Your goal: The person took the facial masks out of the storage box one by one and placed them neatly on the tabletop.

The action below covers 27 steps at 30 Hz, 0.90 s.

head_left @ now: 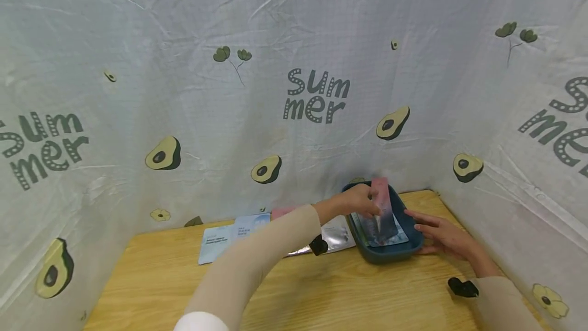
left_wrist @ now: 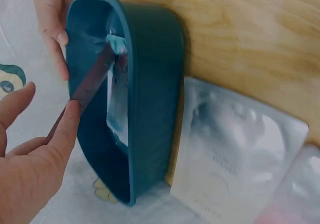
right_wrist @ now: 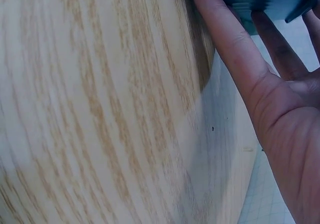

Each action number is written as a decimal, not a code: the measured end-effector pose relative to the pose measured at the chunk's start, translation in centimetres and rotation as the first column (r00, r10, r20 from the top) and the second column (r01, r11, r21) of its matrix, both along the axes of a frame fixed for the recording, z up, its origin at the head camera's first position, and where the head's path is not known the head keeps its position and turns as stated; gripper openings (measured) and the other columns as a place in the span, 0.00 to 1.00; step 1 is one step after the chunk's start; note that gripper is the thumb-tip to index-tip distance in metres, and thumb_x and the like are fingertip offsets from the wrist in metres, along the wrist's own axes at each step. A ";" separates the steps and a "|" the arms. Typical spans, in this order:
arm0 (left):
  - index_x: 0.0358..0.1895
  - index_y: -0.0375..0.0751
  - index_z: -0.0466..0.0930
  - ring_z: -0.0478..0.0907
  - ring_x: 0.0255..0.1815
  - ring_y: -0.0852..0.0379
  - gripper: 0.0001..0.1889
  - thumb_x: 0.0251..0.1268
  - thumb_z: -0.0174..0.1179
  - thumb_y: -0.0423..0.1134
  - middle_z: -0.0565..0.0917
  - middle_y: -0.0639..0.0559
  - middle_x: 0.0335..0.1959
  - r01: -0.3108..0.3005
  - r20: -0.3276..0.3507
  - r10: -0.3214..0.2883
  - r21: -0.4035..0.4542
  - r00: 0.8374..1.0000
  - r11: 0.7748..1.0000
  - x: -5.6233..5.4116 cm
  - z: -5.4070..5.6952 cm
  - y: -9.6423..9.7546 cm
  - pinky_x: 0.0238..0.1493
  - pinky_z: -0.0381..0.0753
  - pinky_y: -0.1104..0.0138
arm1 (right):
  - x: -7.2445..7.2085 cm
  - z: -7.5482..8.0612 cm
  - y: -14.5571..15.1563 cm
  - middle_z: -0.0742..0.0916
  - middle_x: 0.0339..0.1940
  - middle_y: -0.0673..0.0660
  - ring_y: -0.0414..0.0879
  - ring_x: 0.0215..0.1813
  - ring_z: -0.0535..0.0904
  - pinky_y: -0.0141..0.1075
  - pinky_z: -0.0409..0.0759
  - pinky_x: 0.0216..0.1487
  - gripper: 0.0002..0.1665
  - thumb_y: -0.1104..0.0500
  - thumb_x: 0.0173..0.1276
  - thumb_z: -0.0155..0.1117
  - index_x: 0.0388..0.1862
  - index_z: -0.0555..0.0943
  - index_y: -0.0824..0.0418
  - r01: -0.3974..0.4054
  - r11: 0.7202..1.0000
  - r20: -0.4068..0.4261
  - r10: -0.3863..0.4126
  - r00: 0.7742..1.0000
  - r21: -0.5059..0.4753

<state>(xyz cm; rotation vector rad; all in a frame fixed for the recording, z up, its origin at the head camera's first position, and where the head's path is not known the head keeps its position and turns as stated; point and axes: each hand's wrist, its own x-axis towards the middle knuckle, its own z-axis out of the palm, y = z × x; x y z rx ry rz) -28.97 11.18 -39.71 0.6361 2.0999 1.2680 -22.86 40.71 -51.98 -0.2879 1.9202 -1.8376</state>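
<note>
My left hand (head_left: 360, 201) is over the dark blue plastic bin (head_left: 388, 255). It pinches the edge of a pink-to-grey sheet mask packet (head_left: 383, 203), which stands tilted with its lower end inside the bin. In the left wrist view the packet (left_wrist: 92, 78) shows nearly edge-on against the thumb. Below it another packet with a bluish print (head_left: 400, 236) lies in the bin. My right hand (head_left: 443, 236) is at the bin's right side with fingers spread, the tips at its rim and wall. In the right wrist view its fingers (right_wrist: 235, 46) look straight.
Left of the bin lie a silver packet (head_left: 337, 234), a pink one (head_left: 280, 212) partly behind the left arm, and light blue packets (head_left: 216, 241) on the wooden table (head_left: 321, 295). A printed cloth (head_left: 317, 152) hangs behind and beside the table.
</note>
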 end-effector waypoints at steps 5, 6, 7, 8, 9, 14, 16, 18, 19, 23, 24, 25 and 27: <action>0.78 0.31 0.58 0.83 0.56 0.44 0.41 0.64 0.68 0.27 0.59 0.42 0.80 -0.004 -0.052 0.002 -0.040 0.999 0.999 -0.3 1.9 -1.1 0.54 0.84 0.60 | -0.4 0.4 0.0 0.41 0.83 0.68 0.39 0.64 0.75 0.61 0.79 0.57 0.35 0.57 0.85 0.46 0.85 0.49 0.54 0.010 1.000 -0.007 -0.010 1.000 0.017; 0.78 0.31 0.58 0.83 0.56 0.44 0.41 0.64 0.68 0.27 0.59 0.43 0.80 -0.005 -0.060 0.002 -0.050 0.998 0.999 -0.4 2.3 -1.3 0.53 0.84 0.61 | -0.4 0.4 0.0 0.40 0.83 0.68 0.39 0.65 0.75 0.61 0.79 0.57 0.35 0.57 0.85 0.46 0.85 0.49 0.54 0.006 1.000 -0.007 -0.006 1.000 0.018; 0.78 0.31 0.58 0.83 0.57 0.45 0.41 0.64 0.68 0.27 0.59 0.43 0.80 -0.001 -0.068 -0.003 -0.059 0.998 0.998 -0.4 2.7 -1.6 0.53 0.84 0.62 | -0.4 0.5 0.0 0.40 0.83 0.68 0.40 0.65 0.75 0.61 0.79 0.57 0.35 0.57 0.85 0.46 0.85 0.49 0.54 0.002 1.000 -0.007 -0.002 1.000 0.019; 0.78 0.32 0.58 0.83 0.57 0.46 0.41 0.65 0.68 0.28 0.59 0.43 0.80 0.006 -0.070 -0.010 -0.064 0.997 0.998 -0.5 3.1 -1.8 0.54 0.84 0.62 | -0.4 0.5 0.0 0.40 0.83 0.68 0.40 0.65 0.75 0.61 0.79 0.57 0.35 0.57 0.85 0.46 0.85 0.49 0.54 -0.001 1.000 -0.005 0.001 1.000 0.020; 0.78 0.32 0.58 0.83 0.57 0.46 0.41 0.65 0.68 0.28 0.59 0.44 0.80 0.012 -0.074 -0.017 -0.069 0.997 0.998 -0.5 3.5 -2.0 0.54 0.84 0.62 | -0.4 0.5 0.0 0.40 0.83 0.68 0.40 0.65 0.75 0.61 0.79 0.57 0.36 0.57 0.85 0.46 0.85 0.48 0.54 -0.003 1.000 -0.002 0.003 1.000 0.020; 0.78 0.34 0.59 0.85 0.53 0.48 0.40 0.66 0.68 0.31 0.60 0.45 0.80 0.018 -0.108 -0.027 -0.087 0.994 0.996 -0.7 4.4 -2.6 0.54 0.83 0.63 | 0.0 0.3 -0.1 0.38 0.83 0.68 0.37 0.65 0.72 0.61 0.78 0.57 0.36 0.57 0.85 0.46 0.85 0.47 0.56 -0.008 1.000 0.005 0.008 1.000 0.024; 0.78 0.35 0.61 0.86 0.51 0.50 0.39 0.65 0.69 0.31 0.62 0.46 0.79 0.004 -0.122 -0.013 -0.079 0.992 0.997 -0.8 3.9 -2.6 0.52 0.84 0.63 | 0.0 0.3 0.0 0.38 0.83 0.68 0.37 0.65 0.72 0.62 0.78 0.57 0.36 0.57 0.85 0.46 0.85 0.47 0.55 -0.013 1.000 0.006 0.013 1.000 0.020; 0.77 0.36 0.62 0.86 0.49 0.51 0.39 0.65 0.70 0.31 0.64 0.46 0.79 -0.004 -0.129 -0.003 -0.057 0.992 0.998 -0.6 2.6 -2.5 0.50 0.85 0.61 | -0.1 0.2 0.1 0.38 0.82 0.68 0.38 0.65 0.72 0.62 0.78 0.57 0.36 0.57 0.85 0.46 0.85 0.47 0.55 -0.017 1.000 0.007 0.017 1.000 0.016; 0.77 0.37 0.63 0.86 0.48 0.52 0.39 0.64 0.70 0.31 0.64 0.47 0.78 -0.008 -0.135 0.001 -0.049 0.991 0.999 -0.5 1.9 -2.3 0.49 0.86 0.61 | -0.1 0.2 0.1 0.38 0.82 0.69 0.38 0.65 0.73 0.62 0.78 0.57 0.36 0.57 0.85 0.46 0.85 0.47 0.54 -0.015 1.000 0.009 0.015 1.000 0.015; 0.76 0.42 0.67 0.86 0.44 0.50 0.38 0.63 0.71 0.31 0.67 0.49 0.77 -0.022 -0.164 0.017 -0.025 0.986 0.999 0.5 -1.4 -1.3 0.46 0.86 0.59 | 0.0 0.3 0.3 0.35 0.82 0.69 0.36 0.65 0.72 0.61 0.78 0.58 0.36 0.57 0.86 0.44 0.85 0.45 0.54 -0.032 0.999 0.015 0.032 0.999 0.006; 0.76 0.44 0.68 0.86 0.42 0.51 0.38 0.62 0.72 0.32 0.68 0.50 0.76 -0.032 -0.174 0.027 -0.025 0.984 0.999 0.8 -2.1 -1.0 0.45 0.86 0.60 | 0.0 0.3 0.3 0.34 0.82 0.69 0.36 0.65 0.72 0.61 0.79 0.58 0.36 0.58 0.86 0.44 0.85 0.45 0.54 -0.036 0.999 0.017 0.036 0.999 0.006; 0.76 0.46 0.69 0.86 0.41 0.53 0.38 0.61 0.73 0.33 0.69 0.52 0.76 -0.044 -0.188 0.038 -0.028 0.981 0.999 1.1 -2.8 -0.7 0.44 0.85 0.62 | 0.0 0.3 0.3 0.34 0.82 0.69 0.36 0.65 0.72 0.61 0.78 0.59 0.36 0.57 0.86 0.44 0.85 0.45 0.53 -0.041 0.999 0.020 0.041 0.999 0.004; 0.76 0.49 0.69 0.86 0.40 0.55 0.39 0.61 0.73 0.34 0.70 0.54 0.75 -0.058 -0.182 0.054 -0.019 0.982 0.998 1.5 -3.9 -0.1 0.43 0.85 0.64 | -0.1 0.3 0.2 0.33 0.82 0.69 0.38 0.66 0.71 0.60 0.79 0.59 0.35 0.57 0.86 0.43 0.85 0.45 0.53 -0.052 0.999 0.013 0.052 0.999 0.005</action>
